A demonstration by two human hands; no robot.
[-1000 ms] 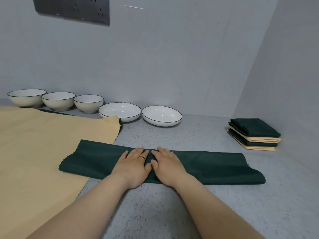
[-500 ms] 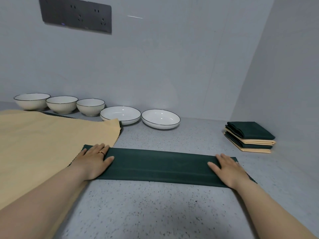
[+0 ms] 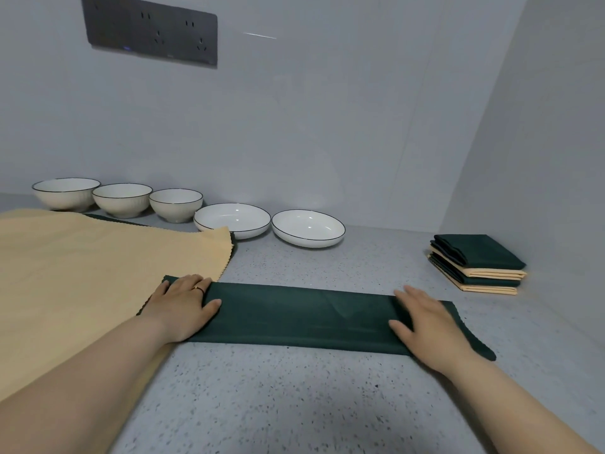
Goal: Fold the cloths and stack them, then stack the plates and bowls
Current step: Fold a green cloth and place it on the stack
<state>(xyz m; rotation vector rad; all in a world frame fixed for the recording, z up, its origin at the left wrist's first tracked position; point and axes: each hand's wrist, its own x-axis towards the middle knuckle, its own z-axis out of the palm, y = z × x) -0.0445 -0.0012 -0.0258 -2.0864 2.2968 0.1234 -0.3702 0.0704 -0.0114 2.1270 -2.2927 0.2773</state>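
The green cloth (image 3: 301,317) is lying as a long narrow band across the speckled counter (image 3: 294,404), and both hands are pressing flat on it. The left hand (image 3: 183,306), ring on one finger, is resting palm-down on the band's left end, right at the edge of the spread yellow cloth (image 3: 82,273). The right hand (image 3: 425,326) is lying just as flat on the right end, fingers straight, gripping nothing.

A second ago those two hands were sitting side by side at the middle. They've been sweeping apart, and the band is now looking flatter and straighter. That's the smoothing pass finishing, by the look of it, so this cloth is getting ready for its next fold, probably end over end.

Moving outward, the yellow cloth is waiting unfolded at the left, with a sliver of another dark cloth peeking out beneath its far edge. The stack of folded cloths (image 3: 478,263) is sitting well apart at the right, by the side wall. At the back, three bowls (image 3: 122,199) and two plates (image 3: 309,227) are standing in a row, none stacked yet.
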